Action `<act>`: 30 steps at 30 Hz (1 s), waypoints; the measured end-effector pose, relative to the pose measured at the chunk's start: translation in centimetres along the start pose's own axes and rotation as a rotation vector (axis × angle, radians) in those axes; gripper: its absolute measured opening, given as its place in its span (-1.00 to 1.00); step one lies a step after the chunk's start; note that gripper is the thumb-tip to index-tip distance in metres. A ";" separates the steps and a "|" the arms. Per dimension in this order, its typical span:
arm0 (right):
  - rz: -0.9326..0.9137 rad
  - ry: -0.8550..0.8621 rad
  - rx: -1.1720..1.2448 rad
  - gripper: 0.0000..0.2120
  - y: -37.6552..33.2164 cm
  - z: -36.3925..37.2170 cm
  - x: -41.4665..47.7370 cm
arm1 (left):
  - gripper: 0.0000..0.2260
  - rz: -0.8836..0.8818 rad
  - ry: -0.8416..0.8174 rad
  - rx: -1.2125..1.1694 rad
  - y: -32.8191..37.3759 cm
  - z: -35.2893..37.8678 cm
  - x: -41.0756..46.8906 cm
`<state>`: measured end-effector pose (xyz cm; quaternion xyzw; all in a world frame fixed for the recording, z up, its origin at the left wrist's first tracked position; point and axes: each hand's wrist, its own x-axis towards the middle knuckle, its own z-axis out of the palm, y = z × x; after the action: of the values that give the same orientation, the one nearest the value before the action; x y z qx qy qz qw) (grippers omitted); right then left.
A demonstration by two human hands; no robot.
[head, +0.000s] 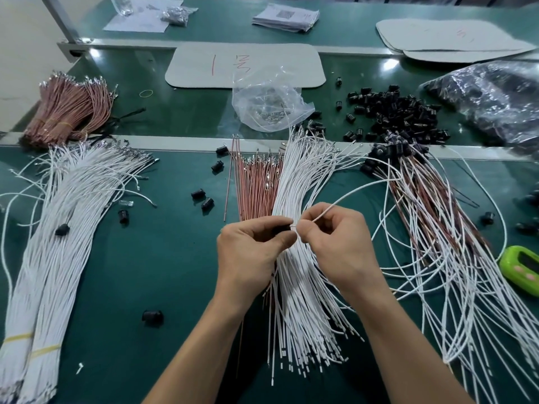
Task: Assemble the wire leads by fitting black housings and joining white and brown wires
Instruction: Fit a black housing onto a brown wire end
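My left hand (250,249) pinches a small black housing (281,229) between thumb and fingers. My right hand (335,243) pinches the end of a white wire (361,189) and holds its tip at the housing's mouth. That wire loops up and right over the table. Both hands hover above a loose fan of white wires (303,182). A fan of brown wires (256,185) lies just left of it. A heap of black housings (399,112) sits at the back right.
Bundled white wires (58,228) lie at the left, tied brown bundles (67,112) behind them. Finished white-and-brown leads (437,228) spread to the right. A clear plastic bag (268,103) sits mid-back, a green device (522,269) at the right edge, and stray housings (152,316) dot the green mat.
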<state>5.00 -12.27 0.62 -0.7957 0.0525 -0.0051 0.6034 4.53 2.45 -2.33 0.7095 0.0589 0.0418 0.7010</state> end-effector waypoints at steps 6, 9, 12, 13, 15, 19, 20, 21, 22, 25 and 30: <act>0.012 -0.021 -0.022 -0.86 0.2 0.0 0.0 | -0.73 0.002 -0.027 0.143 0.1 -0.3 -0.4; 0.015 -0.018 -0.051 -0.85 0.2 -0.4 0.2 | -0.78 0.092 -0.049 0.399 0.9 -0.5 -0.6; 0.023 -0.033 -0.071 -0.85 0.1 -0.6 0.3 | -0.80 0.174 -0.018 0.554 1.3 -0.5 -0.8; 0.021 -0.029 -0.072 -0.86 0.1 -0.6 0.2 | -0.81 0.163 -0.003 0.525 1.3 -0.5 -0.8; 0.012 0.000 -0.063 -0.86 0.0 -0.6 -0.1 | -0.78 0.120 0.011 0.438 1.1 -0.7 -0.9; -0.014 0.012 -0.086 -0.83 -0.3 -0.5 -0.6 | -0.83 -0.022 -0.027 0.199 0.7 -0.9 -0.8; -0.022 0.020 -0.100 -0.82 -0.4 -0.4 -0.7 | -0.85 -0.021 -0.025 0.182 0.7 -0.9 -0.8; -0.032 0.030 -0.119 -0.82 -0.6 -0.4 -0.8 | -0.85 -0.002 -0.022 0.203 0.7 -0.9 -0.8; -0.043 0.036 -0.142 -0.81 -0.7 -0.3 -0.9 | -0.84 0.030 -0.025 0.249 0.7 -0.9 -0.9; -0.064 0.040 -0.193 -0.78 -1.1 -0.1 -1.0 | -0.82 0.163 -0.064 0.401 0.8 -0.9 -1.1; -0.035 0.019 -0.176 -0.80 -1.4 0.0 -0.8 | -0.83 0.262 -0.051 0.412 0.4 -0.9 -1.4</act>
<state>4.30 -11.83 1.99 -0.8462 0.0447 -0.0187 0.5306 2.98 3.19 -1.92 0.8400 -0.0438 0.1015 0.5312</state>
